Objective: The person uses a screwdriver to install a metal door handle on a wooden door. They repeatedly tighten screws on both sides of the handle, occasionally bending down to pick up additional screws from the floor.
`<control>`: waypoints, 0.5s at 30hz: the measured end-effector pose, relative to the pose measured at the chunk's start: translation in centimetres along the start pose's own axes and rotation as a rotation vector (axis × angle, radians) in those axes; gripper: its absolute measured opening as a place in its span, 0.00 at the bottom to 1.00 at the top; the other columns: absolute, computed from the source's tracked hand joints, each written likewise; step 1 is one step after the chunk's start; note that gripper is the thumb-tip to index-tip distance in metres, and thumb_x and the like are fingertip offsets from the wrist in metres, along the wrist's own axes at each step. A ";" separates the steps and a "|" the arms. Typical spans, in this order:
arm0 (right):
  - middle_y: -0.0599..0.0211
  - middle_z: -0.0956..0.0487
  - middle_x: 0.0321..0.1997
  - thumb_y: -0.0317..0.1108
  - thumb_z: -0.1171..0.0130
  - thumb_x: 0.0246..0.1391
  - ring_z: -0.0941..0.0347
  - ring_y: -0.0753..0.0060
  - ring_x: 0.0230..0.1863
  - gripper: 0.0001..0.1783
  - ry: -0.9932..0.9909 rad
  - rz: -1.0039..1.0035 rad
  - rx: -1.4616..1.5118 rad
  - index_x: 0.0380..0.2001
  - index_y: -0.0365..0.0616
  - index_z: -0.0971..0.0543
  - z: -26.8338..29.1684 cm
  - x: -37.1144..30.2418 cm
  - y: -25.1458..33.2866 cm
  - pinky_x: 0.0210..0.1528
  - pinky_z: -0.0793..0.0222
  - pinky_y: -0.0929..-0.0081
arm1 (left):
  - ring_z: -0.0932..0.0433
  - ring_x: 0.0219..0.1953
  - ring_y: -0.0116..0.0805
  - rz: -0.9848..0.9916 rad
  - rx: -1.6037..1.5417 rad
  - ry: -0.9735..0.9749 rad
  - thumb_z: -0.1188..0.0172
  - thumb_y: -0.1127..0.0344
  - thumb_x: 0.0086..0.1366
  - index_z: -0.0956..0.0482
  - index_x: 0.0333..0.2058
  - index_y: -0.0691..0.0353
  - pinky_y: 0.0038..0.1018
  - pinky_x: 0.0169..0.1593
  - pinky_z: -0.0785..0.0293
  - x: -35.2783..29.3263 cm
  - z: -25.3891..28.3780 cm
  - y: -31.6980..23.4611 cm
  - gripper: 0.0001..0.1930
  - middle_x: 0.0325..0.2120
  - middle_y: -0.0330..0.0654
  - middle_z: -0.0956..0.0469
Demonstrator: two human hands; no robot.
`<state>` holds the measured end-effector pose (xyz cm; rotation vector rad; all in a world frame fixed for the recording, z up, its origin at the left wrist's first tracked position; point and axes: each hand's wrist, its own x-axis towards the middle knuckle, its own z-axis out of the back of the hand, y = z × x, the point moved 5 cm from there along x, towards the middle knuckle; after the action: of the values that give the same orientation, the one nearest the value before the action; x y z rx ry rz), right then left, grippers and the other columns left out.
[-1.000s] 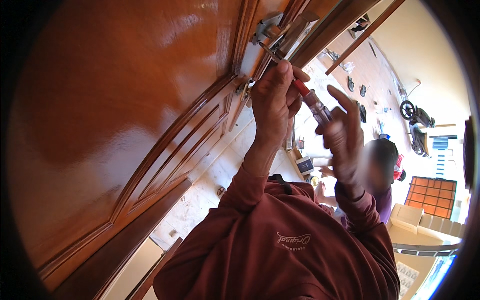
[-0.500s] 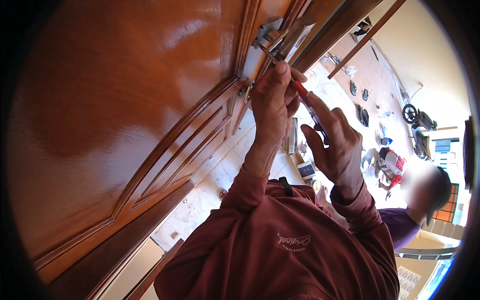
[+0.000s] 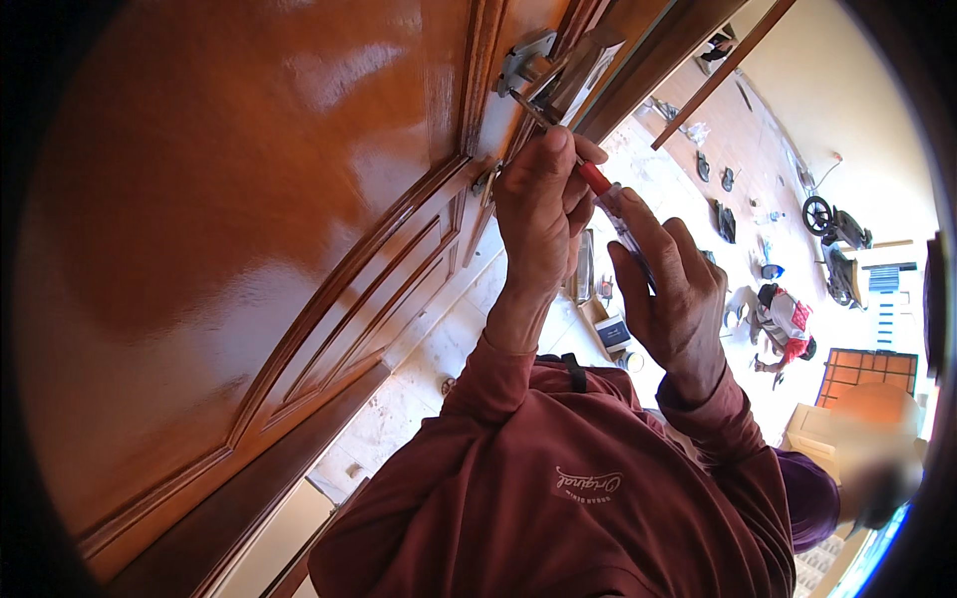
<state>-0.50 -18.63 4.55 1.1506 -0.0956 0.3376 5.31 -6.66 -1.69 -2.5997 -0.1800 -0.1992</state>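
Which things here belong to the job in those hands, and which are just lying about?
Part of the job, it seems:
screwdriver, left hand at its shaft, right hand at its handle
metal door handle, near the screwdriver's tip
wooden door

Apparently just about:
dark sandals
bike
box, though its use is unclear

The door (image 3: 249, 199) stands on my left, the lock fitting (image 3: 535, 66) on it just ahead of my left hand (image 3: 538, 194). The screwdriver (image 3: 596, 179) runs from there back to my right hand (image 3: 676, 294). Below, a box (image 3: 612, 333) shows between my forearms; off right, a person (image 3: 785, 321) crouches.
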 end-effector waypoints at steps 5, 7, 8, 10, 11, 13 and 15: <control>0.67 0.33 0.22 0.39 0.51 0.66 0.46 0.87 0.14 0.22 0.144 -0.605 1.190 0.60 0.45 0.33 -0.9 -0.1 -2.4 0.11 0.54 0.91 | 0.51 0.14 0.11 0.045 -0.007 -0.033 0.47 0.54 0.72 0.22 0.32 0.64 0.16 0.18 0.57 0.2 0.0 0.0 0.18 0.14 0.23 0.41; 0.66 0.32 0.22 0.43 0.52 0.67 0.45 0.87 0.14 0.23 0.235 -0.593 1.255 0.61 0.45 0.34 -0.5 0.0 -2.9 0.11 0.54 0.92 | 0.51 0.14 0.11 0.017 0.017 -0.012 0.46 0.54 0.72 0.22 0.32 0.64 0.16 0.18 0.57 0.1 0.1 0.1 0.18 0.14 0.24 0.41; 0.67 0.31 0.22 0.44 0.52 0.67 0.43 0.87 0.15 0.24 0.264 -0.595 1.211 0.62 0.46 0.35 -0.4 0.0 -2.9 0.12 0.53 0.90 | 0.51 0.14 0.11 0.004 0.028 -0.002 0.46 0.54 0.72 0.22 0.32 0.64 0.16 0.18 0.57 0.1 0.1 0.2 0.18 0.14 0.24 0.40; 0.69 0.31 0.22 0.43 0.47 0.64 0.37 0.84 0.17 0.27 0.092 -0.279 0.469 0.63 0.46 0.35 0.6 -0.2 -2.1 0.14 0.46 0.83 | 0.51 0.14 0.11 0.008 0.027 -0.059 0.46 0.54 0.72 0.23 0.31 0.65 0.15 0.18 0.57 -0.2 0.0 0.0 0.18 0.14 0.23 0.41; 0.70 0.31 0.22 0.42 0.44 0.63 0.34 0.83 0.18 0.28 0.015 -0.110 0.100 0.63 0.47 0.35 0.7 -0.2 -1.1 0.15 0.43 0.79 | 0.51 0.14 0.12 0.004 0.032 -0.059 0.46 0.54 0.72 0.23 0.31 0.65 0.15 0.18 0.56 -0.1 0.0 -0.1 0.18 0.13 0.24 0.42; 0.70 0.32 0.22 0.36 0.39 0.58 0.30 0.79 0.19 0.29 -0.060 0.277 -0.558 0.63 0.49 0.32 0.7 0.0 0.9 0.16 0.38 0.75 | 0.51 0.14 0.12 -0.014 0.031 -0.029 0.46 0.53 0.72 0.22 0.31 0.65 0.15 0.18 0.56 0.3 -0.2 -0.4 0.19 0.13 0.24 0.42; 0.71 0.36 0.21 0.23 0.36 0.46 0.31 0.74 0.18 0.32 -0.121 0.510 -0.848 0.58 0.53 0.24 -0.3 -0.5 1.6 0.17 0.36 0.73 | 0.50 0.13 0.14 -0.026 0.027 0.021 0.47 0.51 0.72 0.21 0.32 0.65 0.16 0.17 0.56 0.3 0.0 -0.5 0.21 0.13 0.26 0.42</control>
<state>-1.52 -17.91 5.73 0.2861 -0.5881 0.6026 5.53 -6.22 -1.38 -2.5681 -0.2082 -0.2323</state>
